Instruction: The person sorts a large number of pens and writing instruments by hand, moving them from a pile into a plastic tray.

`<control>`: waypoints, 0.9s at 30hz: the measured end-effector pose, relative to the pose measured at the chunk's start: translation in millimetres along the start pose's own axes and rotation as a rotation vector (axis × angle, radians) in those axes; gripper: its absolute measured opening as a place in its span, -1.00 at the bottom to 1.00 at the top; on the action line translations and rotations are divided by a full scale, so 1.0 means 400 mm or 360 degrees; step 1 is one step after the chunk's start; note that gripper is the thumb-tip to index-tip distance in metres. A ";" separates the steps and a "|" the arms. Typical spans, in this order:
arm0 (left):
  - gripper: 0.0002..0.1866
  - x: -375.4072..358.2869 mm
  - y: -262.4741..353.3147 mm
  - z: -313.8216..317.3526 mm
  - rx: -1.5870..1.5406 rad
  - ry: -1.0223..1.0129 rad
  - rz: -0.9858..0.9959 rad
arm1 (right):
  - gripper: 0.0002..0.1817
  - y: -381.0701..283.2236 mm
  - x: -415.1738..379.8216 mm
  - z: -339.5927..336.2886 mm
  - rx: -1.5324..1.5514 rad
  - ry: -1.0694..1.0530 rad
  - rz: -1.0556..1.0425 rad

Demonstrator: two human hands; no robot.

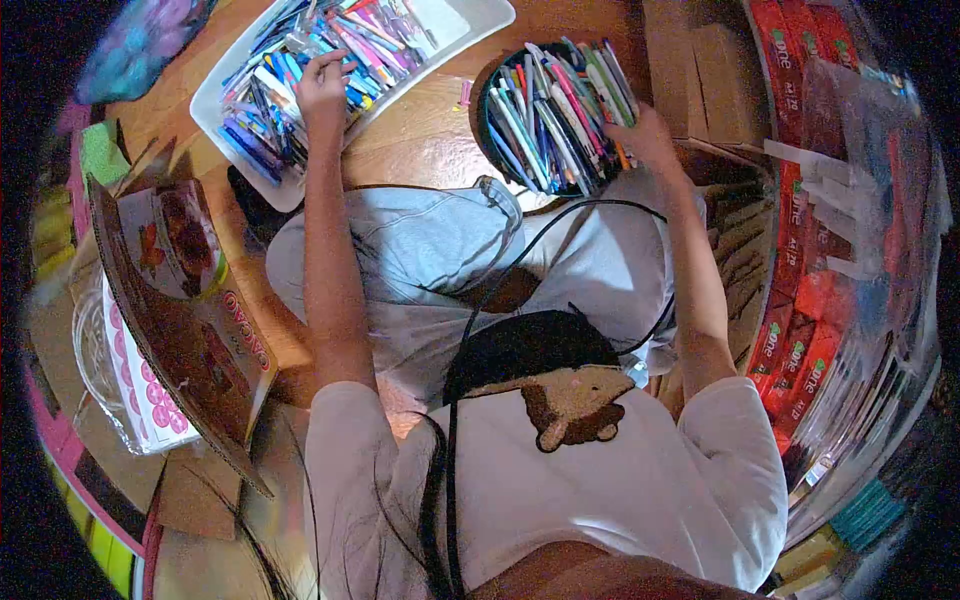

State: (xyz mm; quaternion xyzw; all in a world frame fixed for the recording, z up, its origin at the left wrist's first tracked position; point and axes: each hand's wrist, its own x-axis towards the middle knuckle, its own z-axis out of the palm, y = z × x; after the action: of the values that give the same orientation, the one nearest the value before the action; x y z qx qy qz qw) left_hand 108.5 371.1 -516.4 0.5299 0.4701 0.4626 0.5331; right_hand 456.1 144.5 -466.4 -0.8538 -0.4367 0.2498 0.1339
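A white plastic bin (425, 72) at the upper left is filled with many loose pens. My left hand (325, 85) is over the pens in that bin, its fingers bent and partly spread, with no pen plainly held. To the right, a round dark container (483, 118) is packed with pens and markers (555, 110) lying side by side. My right hand (642, 138) rests at the right side of this container, its fingers against the pens at the edge. What its fingertips hold, if anything, is too small to tell.
A small pink item (464, 94) lies on the wooden floor (405, 140) between the containers. An open cardboard box (235, 370) stands at the left. Red paper packs (780, 330) are stacked at the right beside a brown carton (700, 80). A black cable (540, 235) crosses my lap.
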 end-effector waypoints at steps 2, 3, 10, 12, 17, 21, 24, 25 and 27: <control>-0.77 0.004 -0.003 -0.001 0.0019 -0.0008 -0.0016 | -0.32 -0.036 -0.012 0.002 -0.0103 0.0104 -0.0075; -0.77 0.007 -0.005 0.000 0.0027 -0.0012 -0.0025 | -0.28 -0.047 -0.015 0.003 -0.0121 0.0112 -0.0072; -0.77 0.004 0.000 0.001 0.0029 -0.0050 -0.0050 | -0.12 -0.039 -0.032 0.037 -0.0240 0.0396 -0.0304; -0.77 0.004 0.002 0.002 0.0026 -0.0037 -0.0053 | -0.16 -0.040 -0.023 0.047 -0.0391 0.0450 -0.0502; -0.76 0.006 -0.001 0.001 0.0072 -0.0031 -0.0063 | -0.26 -0.066 -0.027 0.083 -0.0231 0.0515 -0.0666; -0.75 0.002 0.008 0.006 0.0104 -0.0036 -0.0083 | -0.29 -0.063 -0.036 0.092 -0.0263 0.0565 -0.0676; -0.76 0.004 0.004 0.002 0.0050 -0.0035 -0.0097 | -0.31 -0.060 -0.037 0.090 -0.0314 0.0554 -0.0636; -0.76 0.006 0.000 0.001 0.0050 -0.0036 -0.0099 | -0.33 -0.056 -0.037 0.091 -0.0335 0.0555 -0.0629; -0.76 0.003 0.003 0.001 0.0051 -0.0036 -0.0108 | -0.35 -0.058 -0.037 0.077 -0.0399 0.0560 -0.0624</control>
State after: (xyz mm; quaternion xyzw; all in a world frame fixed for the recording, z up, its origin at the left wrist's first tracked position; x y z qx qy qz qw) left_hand 109.1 372.4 -515.3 0.5272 0.4892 0.4307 0.5453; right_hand 416.1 146.2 -477.4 -0.7931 -0.5910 0.0112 0.1468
